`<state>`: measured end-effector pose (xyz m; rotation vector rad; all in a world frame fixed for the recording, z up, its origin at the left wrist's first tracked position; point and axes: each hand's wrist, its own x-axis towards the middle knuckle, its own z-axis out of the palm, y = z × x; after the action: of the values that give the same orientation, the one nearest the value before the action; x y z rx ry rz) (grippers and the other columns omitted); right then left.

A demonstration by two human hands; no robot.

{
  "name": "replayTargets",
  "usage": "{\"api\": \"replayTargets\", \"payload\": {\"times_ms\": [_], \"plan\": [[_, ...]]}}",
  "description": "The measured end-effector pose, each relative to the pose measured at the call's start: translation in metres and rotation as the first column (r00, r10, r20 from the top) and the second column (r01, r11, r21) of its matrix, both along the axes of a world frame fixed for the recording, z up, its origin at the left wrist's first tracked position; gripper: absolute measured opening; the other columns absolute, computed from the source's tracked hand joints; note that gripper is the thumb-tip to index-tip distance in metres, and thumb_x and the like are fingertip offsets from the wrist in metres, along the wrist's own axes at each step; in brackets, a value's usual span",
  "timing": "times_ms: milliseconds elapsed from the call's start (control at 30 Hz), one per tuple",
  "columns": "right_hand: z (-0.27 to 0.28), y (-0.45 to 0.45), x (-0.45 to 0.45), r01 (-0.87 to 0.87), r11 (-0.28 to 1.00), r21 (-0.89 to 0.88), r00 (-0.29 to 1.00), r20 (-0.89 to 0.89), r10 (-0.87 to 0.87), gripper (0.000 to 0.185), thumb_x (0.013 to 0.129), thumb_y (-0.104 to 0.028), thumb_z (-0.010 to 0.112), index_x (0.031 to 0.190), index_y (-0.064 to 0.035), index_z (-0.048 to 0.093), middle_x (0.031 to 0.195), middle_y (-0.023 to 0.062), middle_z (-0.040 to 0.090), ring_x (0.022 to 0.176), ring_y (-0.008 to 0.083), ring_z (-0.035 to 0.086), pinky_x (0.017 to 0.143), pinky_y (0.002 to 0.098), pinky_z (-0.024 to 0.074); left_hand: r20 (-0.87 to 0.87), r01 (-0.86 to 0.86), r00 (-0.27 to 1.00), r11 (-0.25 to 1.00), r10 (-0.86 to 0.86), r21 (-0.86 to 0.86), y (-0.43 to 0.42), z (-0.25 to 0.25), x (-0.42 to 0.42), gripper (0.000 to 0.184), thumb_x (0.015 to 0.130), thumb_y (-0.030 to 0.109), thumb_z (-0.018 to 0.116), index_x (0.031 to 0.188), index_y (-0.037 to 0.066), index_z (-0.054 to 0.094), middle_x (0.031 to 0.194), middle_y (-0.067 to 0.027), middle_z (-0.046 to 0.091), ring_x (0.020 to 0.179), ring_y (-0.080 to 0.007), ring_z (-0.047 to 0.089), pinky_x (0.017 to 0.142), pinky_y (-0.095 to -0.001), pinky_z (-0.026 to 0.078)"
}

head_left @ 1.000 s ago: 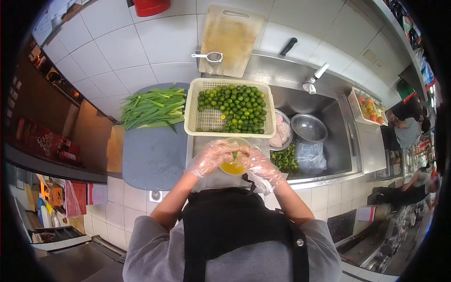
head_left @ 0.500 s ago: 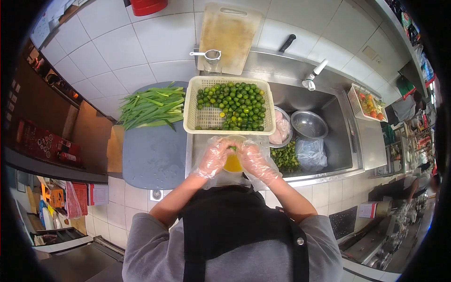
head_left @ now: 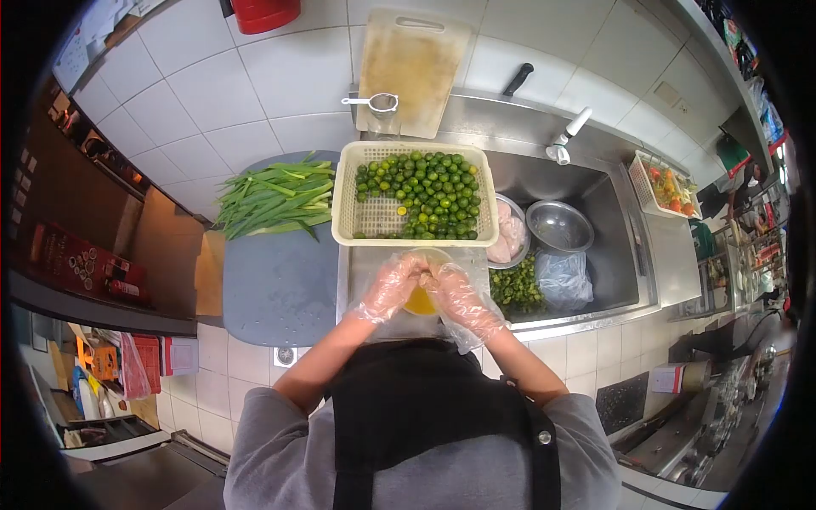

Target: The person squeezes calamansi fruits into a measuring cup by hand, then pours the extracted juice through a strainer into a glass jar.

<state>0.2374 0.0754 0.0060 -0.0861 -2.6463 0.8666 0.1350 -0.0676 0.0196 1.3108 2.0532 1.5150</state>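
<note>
My left hand (head_left: 393,285) and my right hand (head_left: 461,293), both in clear plastic gloves, meet above a bowl of yellow juice (head_left: 419,302). Their fingers are closed together on a small green lime, which the gloves now mostly hide. Part of the bowl is covered by my hands too. Right behind them stands a cream perforated basket (head_left: 340,200) with many whole small green limes (head_left: 438,187). To the right of my right hand, a pile of squeezed green lime pieces (head_left: 514,289) lies at the sink's near left corner.
On the left, long green leaves (head_left: 280,195) lie on a grey board (head_left: 280,289). The sink (head_left: 608,280) holds a bowl of pale meat (head_left: 507,238), a metal bowl (head_left: 559,225) and a plastic bag (head_left: 563,280). A strainer (head_left: 382,103) and cutting board (head_left: 412,72) stand at the wall.
My fingers have drawn closer together over the bowl, and the green lime piece that showed between them is now hidden. My right hand has turned inward slightly.
</note>
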Motion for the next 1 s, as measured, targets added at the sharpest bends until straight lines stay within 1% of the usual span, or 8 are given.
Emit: {"api": "replayTargets", "payload": {"times_ms": [167, 300, 400, 500, 700, 833, 900, 1000], "plan": [[-0.001, 0.021, 0.014, -0.116, 0.987, -0.110, 0.978, 0.163, 0.133, 0.025, 0.096, -0.016, 0.048, 0.115, -0.0014, 0.057, 0.104, 0.0243, 0.063, 0.096, 0.0425, 0.060, 0.085, 0.0451, 0.0484, 0.587, 0.198, 0.761, 0.961, -0.276, 0.195, -0.004, -0.014, -0.043, 0.013, 0.096, 0.012, 0.057, 0.102, 0.002, 0.063, 0.094, -0.0050, 0.064, 0.094, -0.0168, 0.063, 0.085, -0.0341, 0.051], [-0.001, 0.011, 0.011, -0.057, 0.994, -0.094, 0.996, 0.069, 0.063, 0.024, 0.096, -0.012, 0.046, 0.113, -0.0002, 0.057, 0.104, 0.0237, 0.063, 0.095, 0.0417, 0.060, 0.085, 0.0454, 0.0488, -0.164, -0.233, 0.970, 0.892, 0.182, -0.388, 0.006, 0.026, -0.106, 0.018, 0.093, 0.014, 0.056, 0.107, 0.007, 0.064, 0.105, -0.0135, 0.066, 0.095, -0.0293, 0.064, 0.091, -0.0409, 0.049], [0.009, 0.000, 0.008, -0.028, 0.915, -0.402, 0.988, 0.131, 0.087, 0.023, 0.095, -0.007, 0.044, 0.112, 0.0008, 0.057, 0.101, 0.0234, 0.063, 0.097, 0.0411, 0.060, 0.088, 0.0456, 0.0481, -0.480, -0.335, 0.873, 0.816, 0.081, -0.472, 0.029, -0.041, -0.180, 0.025, 0.092, 0.011, 0.051, 0.114, 0.009, 0.063, 0.116, -0.0190, 0.063, 0.102, -0.0361, 0.062, 0.095, -0.0434, 0.048], [-0.018, 0.003, 0.000, -0.156, 0.987, -0.046, 0.987, 0.033, 0.158, 0.023, 0.097, -0.012, 0.041, 0.108, -0.0003, 0.057, 0.099, 0.0243, 0.062, 0.098, 0.0426, 0.059, 0.085, 0.0486, 0.0476, -0.638, -0.431, 0.762, 0.823, 0.111, -0.371, 0.047, -0.075, -0.193, 0.025, 0.089, 0.010, 0.053, 0.110, 0.011, 0.066, 0.109, -0.0175, 0.066, 0.111, -0.0333, 0.061, 0.096, -0.0449, 0.048], [-0.022, -0.005, -0.012, -0.095, 0.995, -0.009, 0.988, 0.124, 0.095, 0.018, 0.089, -0.003, 0.047, 0.102, -0.0010, 0.059, 0.093, 0.0216, 0.062, 0.093, 0.0377, 0.060, 0.084, 0.0479, 0.0468, -0.662, -0.414, 0.732, 0.666, -0.161, -0.620, 0.073, -0.153, -0.231, 0.029, 0.089, 0.008, 0.046, 0.109, 0.008, 0.067, 0.108, -0.0177, 0.067, 0.103, -0.0330, 0.065, 0.088, -0.0419, 0.054], [-0.015, 0.002, -0.003, 0.083, 0.965, 0.249, 0.996, 0.012, -0.089, 0.015, 0.090, -0.010, 0.048, 0.100, -0.0050, 0.059, 0.085, 0.0189, 0.061, 0.086, 0.0373, 0.061, 0.081, 0.0488, 0.0492, -0.787, -0.279, 0.616, 0.926, -0.031, -0.254, 0.058, -0.181, -0.244, 0.025, 0.085, 0.008, 0.051, 0.103, 0.008, 0.067, 0.105, -0.0158, 0.068, 0.095, -0.0339, 0.065, 0.085, -0.0451, 0.053], [0.014, 0.021, 0.012, 0.205, 0.941, 0.269, 0.978, -0.094, -0.186, 0.015, 0.089, -0.011, 0.051, 0.099, -0.0054, 0.060, 0.084, 0.0176, 0.061, 0.088, 0.0355, 0.061, 0.084, 0.0501, 0.0481, -0.607, -0.358, 0.792, 0.760, -0.061, -0.543, 0.062, -0.132, -0.220, 0.026, 0.086, 0.011, 0.054, 0.110, 0.008, 0.066, 0.110, -0.0153, 0.067, 0.100, -0.0349, 0.063, 0.089, -0.0462, 0.051], [0.010, 0.067, 0.042, 0.375, 0.826, 0.422, 0.891, 0.084, -0.447, 0.021, 0.086, -0.017, 0.055, 0.100, -0.0068, 0.066, 0.090, 0.0151, 0.065, 0.103, 0.0350, 0.057, 0.091, 0.0588, 0.0395, -0.576, -0.327, 0.813, 0.887, 0.088, -0.327, 0.050, -0.037, -0.143, 0.026, 0.091, 0.016, 0.058, 0.115, 0.008, 0.064, 0.112, -0.0147, 0.067, 0.104, -0.0324, 0.064, 0.091, -0.0442, 0.050]]}}
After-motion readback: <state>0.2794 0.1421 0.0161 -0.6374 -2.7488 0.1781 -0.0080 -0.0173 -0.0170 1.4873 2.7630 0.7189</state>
